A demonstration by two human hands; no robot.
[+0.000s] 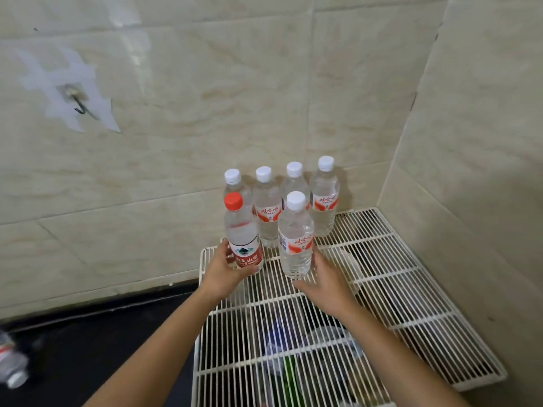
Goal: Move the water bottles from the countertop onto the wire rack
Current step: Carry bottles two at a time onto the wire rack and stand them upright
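A white wire rack [382, 289] fills the corner of the tiled walls. Several white-capped water bottles [266, 210] stand upright in a row at its far edge. In front of them, my left hand [226, 273] is wrapped around the lower part of a red-capped, red-labelled bottle [242, 233] standing on the rack. My right hand [326, 282] touches the base of a white-capped bottle [295, 236] beside it, fingers curved around its right side. Another bottle [11, 362] lies on its side on the dark countertop [102, 342] at the far left, blurred.
Beige tiled walls close in at the back and right. A metal hook [79, 104] sticks out of the back wall at upper left. Under the rack, blurred items show through the wires, among them something green [289, 374].
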